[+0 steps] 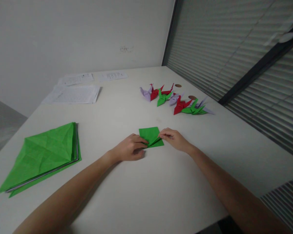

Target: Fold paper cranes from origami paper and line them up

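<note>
A small folded square of green origami paper (149, 132) lies on the white table in front of me. One layer is raised as a flap along its lower right side. My left hand (133, 148) presses the paper's lower left corner with bunched fingertips, the thumb tucked lower down. At the right edge, my right hand (173, 138) pinches the corner of the raised flap between thumb and forefinger. The fingertips hide parts of the paper's edges.
Left stands a stack of larger green paper sheets (48, 146), creased on top. Several folded cranes, such as a red crane (180, 105) and a green crane (163, 97), sit beyond my right hand. Printed sheets (75, 94) lie far left. Window blinds (222, 48) border the right.
</note>
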Available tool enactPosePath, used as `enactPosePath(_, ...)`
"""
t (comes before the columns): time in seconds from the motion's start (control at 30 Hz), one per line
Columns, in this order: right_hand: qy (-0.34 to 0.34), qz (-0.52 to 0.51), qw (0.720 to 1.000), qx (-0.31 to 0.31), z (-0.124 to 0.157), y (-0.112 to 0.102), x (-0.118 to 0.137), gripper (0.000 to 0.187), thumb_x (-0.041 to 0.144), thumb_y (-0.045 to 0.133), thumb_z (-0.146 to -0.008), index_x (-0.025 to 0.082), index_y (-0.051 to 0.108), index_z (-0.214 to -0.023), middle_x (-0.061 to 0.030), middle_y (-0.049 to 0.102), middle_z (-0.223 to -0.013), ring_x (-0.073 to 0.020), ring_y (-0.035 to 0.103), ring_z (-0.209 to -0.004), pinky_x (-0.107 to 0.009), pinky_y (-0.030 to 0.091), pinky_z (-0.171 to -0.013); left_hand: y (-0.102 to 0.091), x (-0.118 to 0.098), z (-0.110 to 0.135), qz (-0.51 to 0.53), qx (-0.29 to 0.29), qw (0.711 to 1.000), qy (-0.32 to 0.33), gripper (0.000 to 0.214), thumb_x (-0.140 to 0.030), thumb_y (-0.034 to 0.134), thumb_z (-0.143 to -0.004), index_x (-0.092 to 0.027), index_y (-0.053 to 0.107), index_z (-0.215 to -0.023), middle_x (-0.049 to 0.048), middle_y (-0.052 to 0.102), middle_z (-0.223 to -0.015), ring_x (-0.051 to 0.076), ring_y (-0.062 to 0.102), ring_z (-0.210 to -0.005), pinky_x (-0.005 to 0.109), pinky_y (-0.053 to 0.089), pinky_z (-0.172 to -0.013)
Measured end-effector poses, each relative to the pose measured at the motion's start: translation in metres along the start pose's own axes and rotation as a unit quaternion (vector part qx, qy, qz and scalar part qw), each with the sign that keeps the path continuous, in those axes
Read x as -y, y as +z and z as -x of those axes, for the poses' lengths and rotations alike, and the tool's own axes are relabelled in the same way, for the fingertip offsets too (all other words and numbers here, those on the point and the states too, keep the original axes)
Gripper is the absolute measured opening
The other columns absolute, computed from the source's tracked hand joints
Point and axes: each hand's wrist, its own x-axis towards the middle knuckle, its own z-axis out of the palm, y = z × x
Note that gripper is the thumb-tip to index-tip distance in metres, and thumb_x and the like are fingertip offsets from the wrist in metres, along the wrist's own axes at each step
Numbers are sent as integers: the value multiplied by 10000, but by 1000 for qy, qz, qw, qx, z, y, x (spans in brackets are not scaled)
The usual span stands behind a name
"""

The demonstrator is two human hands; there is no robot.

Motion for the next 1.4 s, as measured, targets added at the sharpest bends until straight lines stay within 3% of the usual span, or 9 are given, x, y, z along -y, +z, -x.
enactPosePath(0.1,27,-34,999,-1,2,4,2,275,414,520,-898,193,669,-828,-34,640,-781,-160,583,-708,-282,475,-649,3,-5,-3,16,-15,1000,-22,239,-215,531,-873,-153,649,-1072,111,692,-1082,212,633,-1012,364,462,-926)
enactPosePath(0.23,33,-42,999,-7,4,11,11,261,390,504,-907,193,655,-825,-4,578,-688,-127,527,-594,-253,437,-566,13,-13,-8,-11,-71,989,-129,152,-291,590,-880,-158,662,-900,69,690,-847,189,634,-805,325,484,-771)
enactPosePath(0.4,-9,-52,999,-1,3,13,15,207,396,627,-845,200,692,-848,-47,661,-827,-164,608,-749,-281,484,-664,24,-18,-10,-62,-95,981,-158,170,-232,557,-901,-168,661,-783,54,670,-780,175,613,-741,312,460,-716)
enactPosePath(0.5,-9,-55,998,2,1,11,8,216,396,610,-861,208,714,-832,-63,692,-879,-185,635,-816,-306,500,-721,23,-18,-9,-60,-86,984,-143,190,-243,540,-917,-166,677,-809,59,684,-823,179,618,-790,323,453,-751)
enactPosePath(0.77,-6,57,998,13,0,-5,-13,228,381,562,-886,236,726,-820,-54,712,-846,-210,590,-851,-359,477,-793,15,-28,-8,-75,5,994,-77,264,-386,536,-922,-181,693,-975,91,666,-1122,228,590,-1024,443,330,-980)
enactPosePath(0.93,11,142,990,-9,0,5,-9,181,280,537,-899,224,705,-862,-49,707,-823,-221,565,-829,-372,444,-800,14,-29,-9,-81,28,995,-47,363,-459,537,-909,-183,672,-1101,124,611,-1269,263,554,-1139,458,293,-1021)
enactPosePath(1.1,63,175,980,-66,-1,18,-2,124,251,577,-873,229,700,-868,-57,710,-811,-229,578,-833,-373,440,-801,14,-27,-8,-58,28,998,-17,352,-432,519,-916,-183,671,-1113,119,641,-1244,250,580,-1141,435,300,-1038)
enactPosePath(1.4,60,194,973,-105,0,23,0,102,236,576,-862,232,670,-824,-41,696,-763,-215,559,-790,-354,431,-775,12,-26,-9,-43,28,999,8,208,-256,515,-875,-198,683,-983,92,668,-1092,232,587,-1098,404,365,-1001)
